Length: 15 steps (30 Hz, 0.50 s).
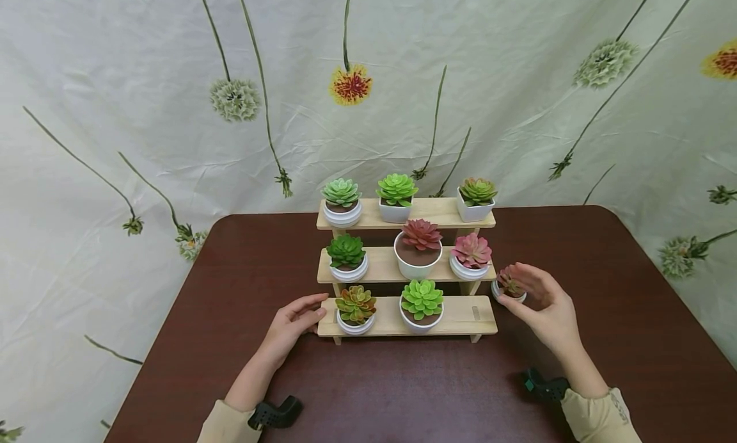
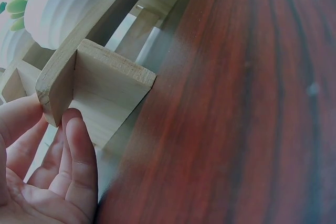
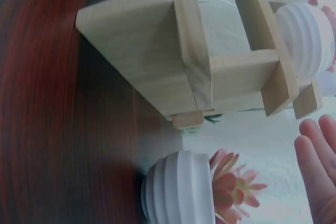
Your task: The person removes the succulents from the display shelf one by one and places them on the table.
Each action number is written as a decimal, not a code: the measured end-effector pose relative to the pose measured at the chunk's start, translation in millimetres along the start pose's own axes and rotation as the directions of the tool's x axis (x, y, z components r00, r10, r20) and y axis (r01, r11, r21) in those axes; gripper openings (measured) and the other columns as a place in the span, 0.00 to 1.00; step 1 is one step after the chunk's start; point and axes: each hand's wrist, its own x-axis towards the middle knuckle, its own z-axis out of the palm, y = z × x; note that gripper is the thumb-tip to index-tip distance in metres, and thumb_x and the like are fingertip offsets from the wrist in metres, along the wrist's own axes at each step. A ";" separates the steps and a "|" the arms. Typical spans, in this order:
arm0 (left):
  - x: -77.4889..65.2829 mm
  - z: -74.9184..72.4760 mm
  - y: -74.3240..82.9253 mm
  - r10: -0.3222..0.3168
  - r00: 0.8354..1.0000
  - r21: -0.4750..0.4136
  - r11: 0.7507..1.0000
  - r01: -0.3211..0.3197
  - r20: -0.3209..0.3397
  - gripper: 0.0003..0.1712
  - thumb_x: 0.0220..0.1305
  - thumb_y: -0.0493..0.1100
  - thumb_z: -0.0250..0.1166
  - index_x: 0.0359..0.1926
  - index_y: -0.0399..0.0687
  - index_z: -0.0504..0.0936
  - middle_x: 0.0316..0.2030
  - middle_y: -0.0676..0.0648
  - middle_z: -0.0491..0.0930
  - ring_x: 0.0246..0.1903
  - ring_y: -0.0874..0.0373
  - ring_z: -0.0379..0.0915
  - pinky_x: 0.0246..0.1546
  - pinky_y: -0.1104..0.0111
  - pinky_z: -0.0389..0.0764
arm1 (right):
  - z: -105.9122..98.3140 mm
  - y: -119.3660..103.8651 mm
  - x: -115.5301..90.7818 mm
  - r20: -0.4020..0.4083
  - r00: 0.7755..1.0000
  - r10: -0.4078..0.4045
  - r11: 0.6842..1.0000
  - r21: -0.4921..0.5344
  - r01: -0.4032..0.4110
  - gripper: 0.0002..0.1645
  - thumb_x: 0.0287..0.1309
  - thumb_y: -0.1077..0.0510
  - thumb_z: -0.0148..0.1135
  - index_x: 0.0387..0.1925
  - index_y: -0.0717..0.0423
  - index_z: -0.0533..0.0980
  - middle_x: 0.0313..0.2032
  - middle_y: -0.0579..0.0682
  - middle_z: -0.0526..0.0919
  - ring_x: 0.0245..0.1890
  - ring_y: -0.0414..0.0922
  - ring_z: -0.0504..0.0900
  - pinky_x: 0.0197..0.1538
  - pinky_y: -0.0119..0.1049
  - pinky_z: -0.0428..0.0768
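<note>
A three-tier wooden plant stand [image 1: 455, 307] holds potted artificial succulents. At its left end my left hand [image 1: 293, 318] grips the lowest board, thumb on the board's corner [image 2: 50, 95] and fingers beneath. To the right of the stand, a reddish succulent in a small white ribbed pot [image 3: 181, 190] stands on the table. My right hand [image 1: 544, 305] is around this plant with thumb and fingers spread; in the right wrist view the visible fingers [image 3: 315, 166] are apart from it. The thumb is out of that view.
The top tier bears three green succulents, among them a middle one [image 1: 396, 190]. On the middle tier are a dark green one [image 1: 347, 251] and two reddish ones. An orange-green plant [image 1: 356, 305] and a bright green plant [image 1: 422, 300] occupy the lowest board. A floral cloth [image 1: 403, 33] hangs behind the table.
</note>
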 end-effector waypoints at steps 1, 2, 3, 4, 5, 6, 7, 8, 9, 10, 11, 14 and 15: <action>0.0 0.0 0.0 0.001 1.000 0.001 1.000 -0.001 0.000 0.24 0.62 0.39 0.63 0.57 0.33 0.74 0.49 0.35 0.76 0.34 0.60 0.77 0.33 0.68 0.80 | 0.6 -0.6 0.0 0.007 1.000 -0.006 1.000 0.023 0.006 0.35 0.42 0.75 0.70 0.56 0.64 0.71 0.49 0.57 0.80 0.49 0.39 0.79 0.50 0.27 0.74; 0.1 -0.1 0.0 0.001 1.000 0.001 1.000 -0.001 0.000 0.24 0.62 0.39 0.63 0.57 0.33 0.74 0.49 0.35 0.76 0.34 0.60 0.77 0.33 0.68 0.80 | 1.5 0.4 0.0 0.015 0.999 -0.030 0.998 0.058 0.029 0.35 0.42 0.76 0.70 0.55 0.66 0.71 0.49 0.58 0.80 0.49 0.41 0.79 0.50 0.28 0.74; 0.1 0.0 0.1 0.000 1.000 0.000 1.000 0.000 0.000 0.24 0.62 0.39 0.64 0.57 0.33 0.74 0.49 0.35 0.76 0.34 0.60 0.77 0.33 0.68 0.80 | 2.3 -0.3 -0.2 0.023 0.999 -0.042 0.996 0.079 0.041 0.34 0.42 0.76 0.70 0.55 0.67 0.71 0.48 0.57 0.80 0.48 0.42 0.79 0.50 0.29 0.75; 0.1 0.0 0.1 -0.001 1.000 0.000 1.000 0.001 -0.001 0.24 0.62 0.39 0.64 0.57 0.33 0.74 0.49 0.35 0.76 0.34 0.60 0.77 0.33 0.68 0.80 | 3.1 -0.9 -0.4 0.032 0.998 -0.053 0.994 0.100 0.050 0.33 0.42 0.76 0.70 0.54 0.68 0.70 0.48 0.56 0.80 0.48 0.41 0.80 0.50 0.30 0.75; 0.1 0.0 0.0 -0.002 1.000 0.001 1.000 0.002 -0.002 0.24 0.62 0.39 0.64 0.57 0.33 0.74 0.49 0.35 0.76 0.34 0.60 0.77 0.33 0.68 0.80 | 4.0 -1.6 -0.6 0.041 0.997 -0.066 0.991 0.123 0.060 0.33 0.41 0.76 0.69 0.53 0.69 0.70 0.47 0.54 0.81 0.48 0.41 0.80 0.50 0.30 0.75; 0.1 -0.1 -0.1 -0.003 1.000 0.001 1.000 0.003 -0.003 0.24 0.62 0.39 0.64 0.57 0.33 0.74 0.49 0.35 0.76 0.34 0.60 0.77 0.33 0.68 0.80 | 4.8 -2.2 -0.8 0.048 0.995 -0.082 0.986 0.148 0.074 0.33 0.41 0.77 0.69 0.53 0.70 0.70 0.47 0.53 0.81 0.48 0.41 0.80 0.50 0.31 0.76; 0.1 0.0 -0.1 -0.005 1.000 0.001 1.000 0.005 -0.004 0.24 0.62 0.39 0.64 0.57 0.33 0.74 0.49 0.36 0.76 0.34 0.60 0.77 0.33 0.68 0.79 | 5.7 -2.8 -1.0 0.056 0.994 -0.096 0.981 0.174 0.085 0.33 0.41 0.77 0.69 0.53 0.72 0.70 0.47 0.53 0.81 0.47 0.41 0.80 0.50 0.31 0.76; 0.1 0.0 -0.1 -0.006 1.000 0.001 1.000 0.006 -0.005 0.24 0.62 0.39 0.64 0.57 0.33 0.74 0.49 0.36 0.76 0.34 0.60 0.77 0.33 0.68 0.79 | 6.7 -3.2 -1.3 0.063 0.992 -0.108 0.977 0.192 0.094 0.33 0.40 0.78 0.69 0.52 0.73 0.69 0.47 0.52 0.81 0.47 0.40 0.80 0.50 0.31 0.76; 0.1 0.1 -0.1 -0.008 1.000 0.001 1.000 0.008 -0.007 0.24 0.62 0.39 0.64 0.57 0.33 0.74 0.49 0.36 0.76 0.34 0.60 0.77 0.33 0.68 0.79 | 7.8 -5.1 -1.6 0.070 0.992 -0.103 0.977 0.196 0.088 0.32 0.40 0.78 0.69 0.52 0.73 0.70 0.47 0.50 0.81 0.47 0.39 0.80 0.50 0.31 0.76; 0.1 0.1 -0.2 -0.008 1.000 0.001 1.000 0.008 -0.008 0.24 0.62 0.39 0.64 0.57 0.33 0.74 0.49 0.36 0.76 0.34 0.60 0.77 0.33 0.68 0.79 | 9.1 -5.7 -1.9 0.076 0.991 -0.110 0.973 0.210 0.092 0.32 0.40 0.78 0.69 0.51 0.74 0.69 0.47 0.49 0.81 0.47 0.38 0.80 0.50 0.30 0.76; 0.1 0.0 -0.3 -0.008 1.000 0.002 1.000 0.008 -0.008 0.24 0.62 0.39 0.64 0.57 0.33 0.74 0.49 0.36 0.76 0.34 0.60 0.76 0.33 0.68 0.79 | 10.5 -6.5 -2.1 0.083 0.989 -0.123 0.969 0.226 0.102 0.32 0.40 0.79 0.68 0.51 0.75 0.69 0.47 0.50 0.81 0.47 0.38 0.80 0.50 0.30 0.76; -0.1 0.1 -0.3 -0.007 1.000 0.001 1.000 0.007 -0.008 0.23 0.62 0.39 0.64 0.57 0.33 0.74 0.50 0.36 0.75 0.34 0.60 0.77 0.33 0.68 0.79 | 15.6 -8.2 -2.8 0.104 0.986 -0.134 0.966 0.236 0.106 0.31 0.38 0.81 0.67 0.49 0.76 0.69 0.47 0.50 0.80 0.48 0.38 0.79 0.51 0.29 0.75; -0.1 0.0 -0.5 -0.006 1.000 0.002 1.000 0.006 -0.007 0.23 0.62 0.39 0.63 0.57 0.33 0.74 0.50 0.36 0.75 0.34 0.60 0.77 0.33 0.68 0.79 | 17.4 -8.8 -3.0 0.112 0.984 -0.138 0.966 0.236 0.109 0.31 0.38 0.82 0.67 0.49 0.76 0.69 0.47 0.50 0.80 0.48 0.39 0.79 0.51 0.29 0.75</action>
